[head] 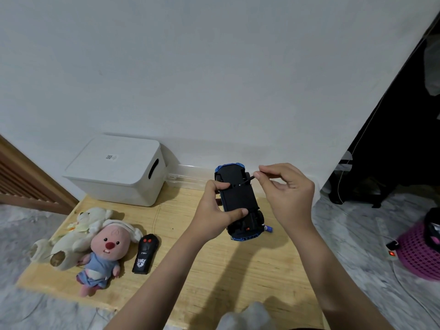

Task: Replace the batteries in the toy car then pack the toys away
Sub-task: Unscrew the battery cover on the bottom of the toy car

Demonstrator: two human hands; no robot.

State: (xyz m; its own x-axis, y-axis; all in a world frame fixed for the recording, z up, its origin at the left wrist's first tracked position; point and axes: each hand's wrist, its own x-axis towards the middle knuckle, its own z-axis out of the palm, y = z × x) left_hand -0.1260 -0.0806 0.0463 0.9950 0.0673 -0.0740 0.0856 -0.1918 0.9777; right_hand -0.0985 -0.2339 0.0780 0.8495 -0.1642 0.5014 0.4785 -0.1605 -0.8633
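Two hands: left hand [215, 210] gripping boxy upturned toy car [239, 201], right hand [287, 189] pinching thin screwdriver [247, 181].

Upturned toy car [239, 198] in left hand [214, 210] — right hand [285, 186] pinching small screwdriver [247, 181].

One head cam, wide-angle, looks fwd & down from above at mat [238, 270] and wall [214, 67]; hands close, arms enter from bottom edge.
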